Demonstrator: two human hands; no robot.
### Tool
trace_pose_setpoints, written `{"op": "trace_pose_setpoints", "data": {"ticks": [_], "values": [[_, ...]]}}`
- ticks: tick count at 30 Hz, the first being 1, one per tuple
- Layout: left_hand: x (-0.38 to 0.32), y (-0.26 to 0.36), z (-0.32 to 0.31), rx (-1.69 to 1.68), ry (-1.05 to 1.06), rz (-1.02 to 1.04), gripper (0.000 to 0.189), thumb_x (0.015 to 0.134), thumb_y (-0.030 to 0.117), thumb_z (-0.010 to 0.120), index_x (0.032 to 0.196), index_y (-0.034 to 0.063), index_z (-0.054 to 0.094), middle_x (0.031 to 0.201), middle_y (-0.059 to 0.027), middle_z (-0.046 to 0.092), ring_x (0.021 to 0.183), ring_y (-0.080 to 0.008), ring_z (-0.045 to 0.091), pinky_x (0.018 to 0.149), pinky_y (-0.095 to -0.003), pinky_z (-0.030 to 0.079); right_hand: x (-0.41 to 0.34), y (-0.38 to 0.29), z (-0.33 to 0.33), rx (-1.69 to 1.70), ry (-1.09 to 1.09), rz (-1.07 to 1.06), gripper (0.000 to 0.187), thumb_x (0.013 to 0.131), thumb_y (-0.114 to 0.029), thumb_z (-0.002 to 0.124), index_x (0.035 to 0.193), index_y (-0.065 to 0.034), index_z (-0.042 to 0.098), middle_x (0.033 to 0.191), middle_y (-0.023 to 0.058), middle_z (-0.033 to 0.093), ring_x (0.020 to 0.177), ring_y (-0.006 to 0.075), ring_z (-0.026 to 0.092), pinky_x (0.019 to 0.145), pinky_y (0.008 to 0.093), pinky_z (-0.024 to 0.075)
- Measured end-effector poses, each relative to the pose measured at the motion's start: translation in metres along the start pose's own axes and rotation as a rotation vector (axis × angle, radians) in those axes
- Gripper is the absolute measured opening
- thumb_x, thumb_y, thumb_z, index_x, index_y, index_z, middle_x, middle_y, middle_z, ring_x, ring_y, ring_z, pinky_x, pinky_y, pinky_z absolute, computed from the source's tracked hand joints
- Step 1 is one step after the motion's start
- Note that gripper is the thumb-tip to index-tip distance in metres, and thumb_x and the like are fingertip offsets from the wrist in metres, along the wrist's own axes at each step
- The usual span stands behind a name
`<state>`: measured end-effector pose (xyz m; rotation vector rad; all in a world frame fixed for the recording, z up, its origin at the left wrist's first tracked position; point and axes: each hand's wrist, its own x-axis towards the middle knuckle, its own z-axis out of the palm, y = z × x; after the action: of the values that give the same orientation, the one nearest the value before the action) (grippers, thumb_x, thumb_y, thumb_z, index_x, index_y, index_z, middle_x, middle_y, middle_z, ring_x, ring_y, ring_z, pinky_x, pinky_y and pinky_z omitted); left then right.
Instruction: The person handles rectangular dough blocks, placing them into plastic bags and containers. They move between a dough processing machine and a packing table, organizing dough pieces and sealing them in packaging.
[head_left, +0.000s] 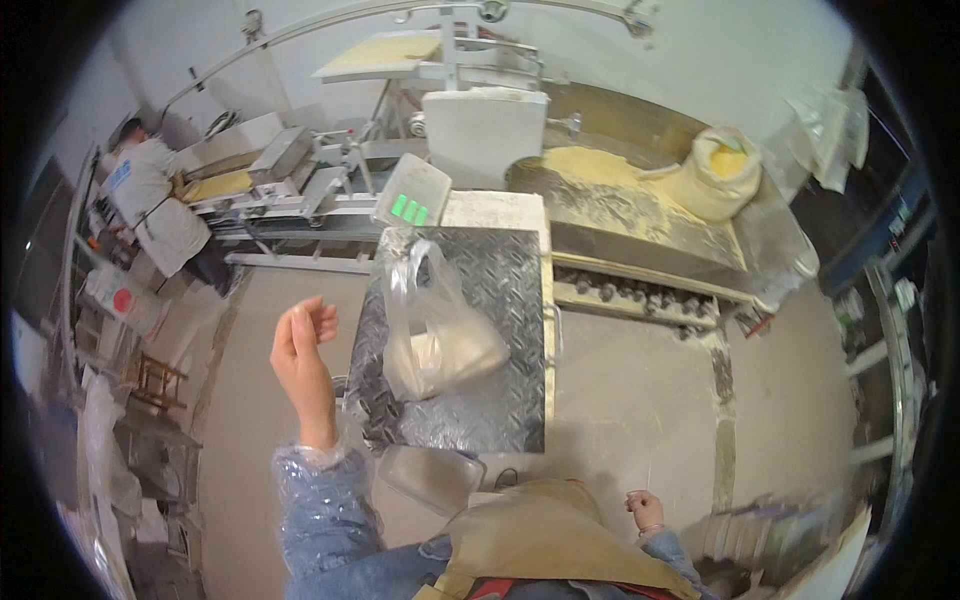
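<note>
On the black diamond-plate top of a platform scale (480, 427) lies a clear plastic bag (442, 352) with pale contents, its handles pointing toward the display. The scale's grey display unit (412, 191), with green lit digits, stands at the far edge of the plate. My left hand (304, 337) is raised to the left of the plate, fingers curled, touching nothing that I can see. My right hand (645, 511) hangs low beside my brown apron, its fingers curled, apart from the scale; no object shows in it.
A metal trough (637, 225) at the far right holds yellowish powder and an open white sack (724, 172). A person (154, 195) in a white coat works at a long machine at the far left. A wooden stool (159, 381) stands left, a plastic tub (435, 476) below the scale.
</note>
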<state>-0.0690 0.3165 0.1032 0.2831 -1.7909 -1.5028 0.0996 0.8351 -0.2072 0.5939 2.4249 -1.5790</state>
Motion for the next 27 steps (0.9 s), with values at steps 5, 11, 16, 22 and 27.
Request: {"op": "trace_pose_setpoints", "data": {"ticks": [5,11,16,22,27], "values": [[-0.021,0.002,0.013,0.12,0.129,0.037,0.03,0.093,0.023,0.041,0.102,-0.0015,0.054,0.091,-0.0097,0.059,0.084,-0.0157,0.057,0.073,-0.0268,0.045,0.139,-0.136,0.004,-0.365,-0.108,-0.17,0.021,0.084,-0.018,0.053,0.082,0.002,0.06,0.072,0.0077,0.061,0.066,0.0128,0.056,0.063,0.025,0.045],[-0.055,0.028,0.036,0.389,0.255,0.021,0.033,0.091,0.026,0.044,0.111,0.0002,0.048,0.098,-0.0106,0.057,0.09,-0.0182,0.055,0.082,-0.0308,0.043,0.22,-0.33,0.094,0.154,-0.453,-0.667,0.026,0.083,-0.016,0.059,0.103,-0.0002,0.059,0.083,0.0102,0.062,0.075,0.0122,0.059,0.072,0.0248,0.0465],[-0.046,0.046,0.08,0.598,0.227,-0.021,0.047,0.077,0.021,0.059,0.116,-0.0003,0.044,0.108,-0.0131,0.053,0.103,-0.0223,0.05,0.088,-0.0349,0.039,0.183,-0.419,0.153,0.253,-0.807,-0.953,0.062,0.073,-0.019,0.069,0.125,-0.0048,0.04,0.115,0.0091,0.051,0.111,0.0204,0.044,0.094,0.035,0.0342],[-0.037,0.032,0.102,0.625,0.197,-0.261,0.037,0.079,0.025,0.063,0.103,-0.0002,0.054,0.081,-0.0054,0.057,0.073,-0.0135,0.053,0.066,-0.025,0.043,0.14,-0.467,0.215,0.088,-0.834,-1.314,0.068,0.068,-0.024,0.07,0.125,-0.0043,0.038,0.111,0.0138,0.05,0.107,0.0283,0.044,0.093,0.0426,0.0305],[-0.066,0.047,0.084,0.066,0.257,-0.41,0.029,0.084,0.026,0.056,0.101,0.003,0.06,0.057,0.0049,0.045,0.049,-0.0044,0.039,0.048,-0.0187,0.034,0.163,-0.504,0.14,0.298,-0.842,-0.737,0.02,0.073,0.0,0.06,0.093,0.0007,0.06,0.09,0.0043,0.062,0.082,0.0106,0.056,0.074,0.0253,0.0445]]}}
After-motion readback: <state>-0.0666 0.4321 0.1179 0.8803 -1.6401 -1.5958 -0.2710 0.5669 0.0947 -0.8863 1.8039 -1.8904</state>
